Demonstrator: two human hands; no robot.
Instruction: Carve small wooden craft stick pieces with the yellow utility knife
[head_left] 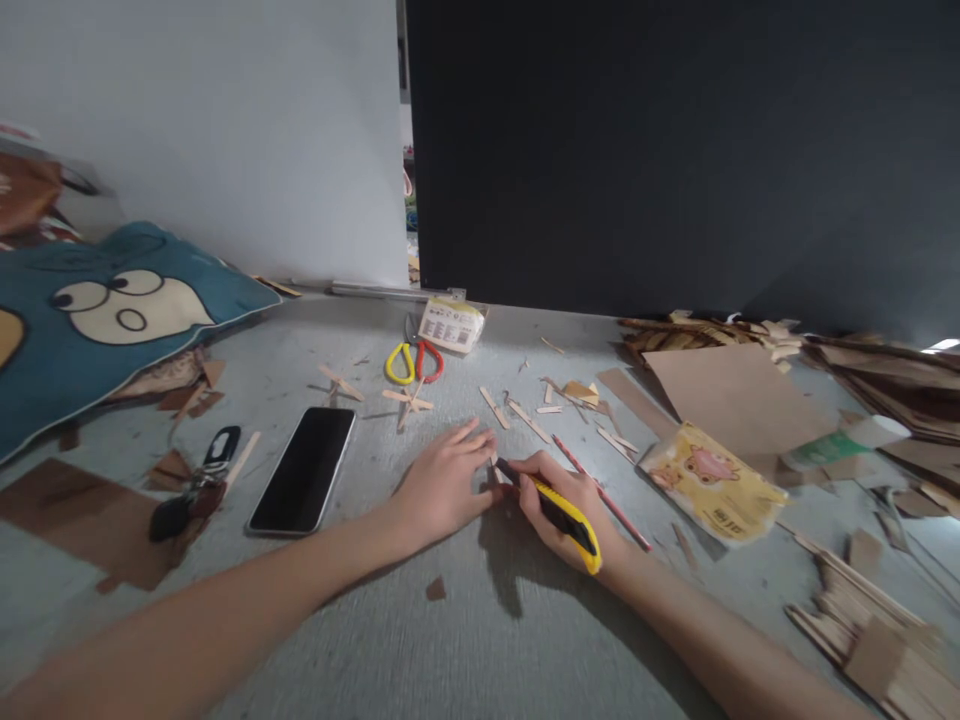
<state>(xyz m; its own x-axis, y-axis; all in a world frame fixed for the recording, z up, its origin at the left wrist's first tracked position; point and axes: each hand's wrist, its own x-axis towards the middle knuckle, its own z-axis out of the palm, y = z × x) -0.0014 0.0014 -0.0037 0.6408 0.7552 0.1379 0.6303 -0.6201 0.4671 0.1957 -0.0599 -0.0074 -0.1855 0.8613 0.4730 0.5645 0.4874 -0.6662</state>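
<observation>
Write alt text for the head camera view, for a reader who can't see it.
A person's right hand holds a yellow utility knife at a small wooden piece by the left hand, over a gray table. A phone lies left, scissors beyond, a yellow packet right.

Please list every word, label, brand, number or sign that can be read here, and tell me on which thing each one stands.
No text reads clearly.
White packet: fine print and a likely barcode, too small to read.
Yellow packet: dark characters, too blurred.
Green tube: pale marks, perhaps letters, too blurred.
Cutter: none legible.
</observation>
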